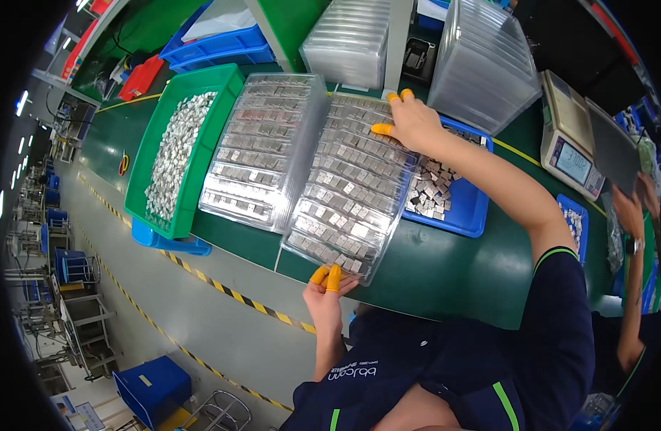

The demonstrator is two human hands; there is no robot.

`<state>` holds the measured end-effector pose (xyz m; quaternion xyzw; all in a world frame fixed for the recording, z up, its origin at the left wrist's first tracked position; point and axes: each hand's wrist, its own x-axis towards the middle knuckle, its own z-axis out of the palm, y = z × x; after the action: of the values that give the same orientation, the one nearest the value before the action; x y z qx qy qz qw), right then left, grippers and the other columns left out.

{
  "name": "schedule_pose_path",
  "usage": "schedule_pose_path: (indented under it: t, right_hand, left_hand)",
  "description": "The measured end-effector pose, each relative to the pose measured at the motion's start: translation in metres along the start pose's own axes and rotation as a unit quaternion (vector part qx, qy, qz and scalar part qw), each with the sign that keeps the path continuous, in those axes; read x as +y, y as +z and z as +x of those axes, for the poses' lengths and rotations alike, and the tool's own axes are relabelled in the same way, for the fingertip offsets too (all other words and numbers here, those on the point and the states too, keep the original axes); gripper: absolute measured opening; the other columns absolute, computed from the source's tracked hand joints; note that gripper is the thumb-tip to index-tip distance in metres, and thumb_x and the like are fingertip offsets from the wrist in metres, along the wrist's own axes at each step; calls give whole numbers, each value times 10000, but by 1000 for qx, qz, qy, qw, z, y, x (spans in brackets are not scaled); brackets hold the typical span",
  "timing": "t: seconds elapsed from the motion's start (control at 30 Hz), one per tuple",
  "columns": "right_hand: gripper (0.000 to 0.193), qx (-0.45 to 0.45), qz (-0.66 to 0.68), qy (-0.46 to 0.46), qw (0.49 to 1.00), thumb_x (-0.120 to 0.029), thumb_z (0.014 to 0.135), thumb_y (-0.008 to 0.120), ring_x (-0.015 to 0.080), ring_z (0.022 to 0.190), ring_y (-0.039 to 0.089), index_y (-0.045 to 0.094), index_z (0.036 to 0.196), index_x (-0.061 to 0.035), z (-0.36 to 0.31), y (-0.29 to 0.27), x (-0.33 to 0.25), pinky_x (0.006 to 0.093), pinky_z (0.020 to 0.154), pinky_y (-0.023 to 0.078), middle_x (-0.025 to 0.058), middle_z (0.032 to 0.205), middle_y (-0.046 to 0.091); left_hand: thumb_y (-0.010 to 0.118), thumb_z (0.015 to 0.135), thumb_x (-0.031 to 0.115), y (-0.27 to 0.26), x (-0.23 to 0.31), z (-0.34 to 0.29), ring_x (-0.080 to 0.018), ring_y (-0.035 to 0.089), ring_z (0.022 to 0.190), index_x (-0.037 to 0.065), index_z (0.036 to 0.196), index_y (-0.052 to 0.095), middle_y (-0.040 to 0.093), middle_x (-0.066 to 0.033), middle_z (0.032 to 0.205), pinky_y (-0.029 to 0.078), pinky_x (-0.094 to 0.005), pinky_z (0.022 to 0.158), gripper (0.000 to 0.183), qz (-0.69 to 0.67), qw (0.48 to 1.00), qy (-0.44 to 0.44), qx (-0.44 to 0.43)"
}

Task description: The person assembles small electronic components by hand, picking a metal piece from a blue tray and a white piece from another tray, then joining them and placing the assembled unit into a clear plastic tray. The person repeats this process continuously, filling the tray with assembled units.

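Observation:
A clear plastic tray [345, 188], filled with rows of small silvery metal parts, lies slanted before me. My left hand [326, 300], yellow finger cots on its fingertips, pinches the tray's near end. At the far end my right hand [415, 123] grips the tray's edge, also wearing yellow finger cots. Its forearm reaches over a blue bin [468, 224] of loose metal parts, which the tray partly overlaps. Left of this tray rests a stack of similar filled trays [262, 144], touching or nearly touching it.
A green bin [138, 194] of loose silvery parts stands at left, over a blue stool [172, 241]. Stacked clear trays [481, 68] stand at the back. A digital scale [571, 147] is at right, near another person's hands [628, 208]. Yellow scissors [123, 164] lie far left.

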<state>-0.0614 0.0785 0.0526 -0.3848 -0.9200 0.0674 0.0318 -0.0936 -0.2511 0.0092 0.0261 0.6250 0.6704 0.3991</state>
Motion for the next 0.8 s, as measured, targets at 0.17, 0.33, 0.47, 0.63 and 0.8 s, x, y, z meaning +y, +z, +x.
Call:
schedule_pose_path:
  t: [0.17, 0.33, 0.47, 0.63, 0.8]
  right_hand:
    - [346, -5, -91, 0, 996, -297, 794, 609, 261, 992, 534, 596, 1022, -37, 23, 12, -10, 368, 776, 439, 118, 1034, 582]
    - [225, -4, -124, -25, 992, -163, 767, 592, 215, 994, 527, 642, 969, -77, 37, 15, -12, 344, 797, 358, 83, 1005, 616]
    - [212, 0, -65, -20, 998, -158, 771, 589, 224, 989, 551, 646, 955, -69, 47, 24, -12, 350, 789, 387, 98, 1004, 615]
    - [245, -4, 19, -4, 1000, -159, 794, 580, 270, 1015, 551, 620, 1001, -33, 59, 32, -8, 380, 831, 432, 135, 1037, 593]
    - [374, 2, 119, -24, 993, -232, 825, 589, 315, 1077, 504, 566, 1121, -4, 60, 38, -1, 398, 909, 429, 177, 1105, 549]
  left_hand:
    - [498, 912, 82, 16, 11, 7, -311, 663, 803, -136, 1076, 468, 607, -218, 930, 568, -303, 643, 274, 13, 999, -9, -32]
    - [504, 910, 84, 23, 15, 16, -308, 666, 772, -148, 1074, 467, 612, -217, 897, 565, -293, 635, 286, 20, 999, -7, -40]
    - [527, 907, 85, 21, 11, 21, -248, 665, 711, -140, 1039, 494, 621, -194, 872, 542, -255, 603, 263, 58, 998, 9, -30]
    - [568, 893, 110, 21, 10, 28, -193, 657, 664, -108, 963, 553, 631, -146, 781, 510, -220, 563, 230, 94, 995, 30, -22]
    - [582, 888, 126, 18, 10, 30, -155, 632, 612, -94, 923, 574, 632, -129, 760, 480, -209, 534, 223, 128, 991, 40, -28]
